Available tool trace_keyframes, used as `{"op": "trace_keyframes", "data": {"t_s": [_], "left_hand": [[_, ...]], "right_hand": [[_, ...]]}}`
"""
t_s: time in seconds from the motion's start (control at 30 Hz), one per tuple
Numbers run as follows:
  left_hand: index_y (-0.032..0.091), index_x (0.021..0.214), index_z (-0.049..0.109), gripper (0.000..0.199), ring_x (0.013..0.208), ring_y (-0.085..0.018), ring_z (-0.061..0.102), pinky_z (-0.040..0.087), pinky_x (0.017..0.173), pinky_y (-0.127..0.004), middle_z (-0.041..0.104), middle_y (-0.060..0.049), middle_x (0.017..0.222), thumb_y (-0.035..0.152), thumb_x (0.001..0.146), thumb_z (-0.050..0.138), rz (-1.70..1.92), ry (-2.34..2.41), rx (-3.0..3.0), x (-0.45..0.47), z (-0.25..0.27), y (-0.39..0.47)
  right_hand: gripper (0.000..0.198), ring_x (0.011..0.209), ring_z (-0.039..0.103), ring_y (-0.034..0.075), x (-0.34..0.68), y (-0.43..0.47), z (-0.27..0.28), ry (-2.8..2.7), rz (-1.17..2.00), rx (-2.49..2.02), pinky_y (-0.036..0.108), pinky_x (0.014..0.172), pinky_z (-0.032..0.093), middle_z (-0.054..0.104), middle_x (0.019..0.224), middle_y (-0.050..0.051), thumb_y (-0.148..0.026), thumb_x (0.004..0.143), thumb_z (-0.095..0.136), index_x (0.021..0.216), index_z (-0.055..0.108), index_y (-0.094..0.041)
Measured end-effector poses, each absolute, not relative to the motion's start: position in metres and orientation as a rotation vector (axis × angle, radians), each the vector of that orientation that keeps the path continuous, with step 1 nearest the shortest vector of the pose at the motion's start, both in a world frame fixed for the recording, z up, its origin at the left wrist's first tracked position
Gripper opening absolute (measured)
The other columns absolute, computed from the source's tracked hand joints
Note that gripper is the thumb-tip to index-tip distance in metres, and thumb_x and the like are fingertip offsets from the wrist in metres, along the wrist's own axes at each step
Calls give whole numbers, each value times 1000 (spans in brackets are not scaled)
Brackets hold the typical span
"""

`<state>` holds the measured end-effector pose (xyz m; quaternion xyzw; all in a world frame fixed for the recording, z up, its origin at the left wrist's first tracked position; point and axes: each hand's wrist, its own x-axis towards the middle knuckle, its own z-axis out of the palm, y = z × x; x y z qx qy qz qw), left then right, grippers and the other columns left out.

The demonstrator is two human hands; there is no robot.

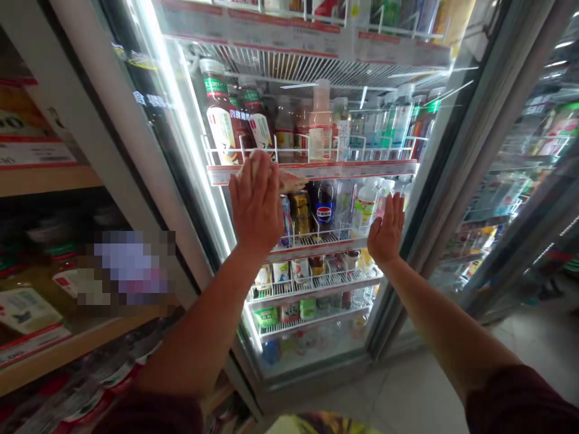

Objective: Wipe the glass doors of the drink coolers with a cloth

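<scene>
Watching remotely, I note bare left hand (256, 205) and bare right hand (387, 232) flat, fingers extended, before a brightly lit, grey-framed glass drinks cooler (312, 384), contact unclear.

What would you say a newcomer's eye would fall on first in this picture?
Probably the outstretched left hand and right hand before the lit drinks cooler, the left higher in view. Next, the white light strip down the cooler's left side, then the dark blue drink seen between the hands.
</scene>
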<state>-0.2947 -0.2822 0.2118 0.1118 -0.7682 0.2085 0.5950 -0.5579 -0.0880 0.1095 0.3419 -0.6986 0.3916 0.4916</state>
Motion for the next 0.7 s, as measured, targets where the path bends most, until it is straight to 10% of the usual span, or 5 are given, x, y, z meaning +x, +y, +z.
{"op": "trace_keyframes", "data": {"t_s": [0.27,0.7], "left_hand": [[19,174,25,69,169,-21,10,6,143,-48,39,-8,173,13,107,40,541,-1967,-71,-306,161,-269],[32,176,13,68,170,-20,9,3,142,-51,29,-6,179,21,113,36,15,-1862,-105,-312,170,-263]], "right_hand": [[71,170,22,32,-519,-81,60,-1792,992,929,65,134,33,29,180,18,-25,107,40,175,20,-17],[58,158,49,23,-376,-130,149,-1444,1328,1456,52,130,50,53,169,5,-21,112,38,169,37,-35]]}}
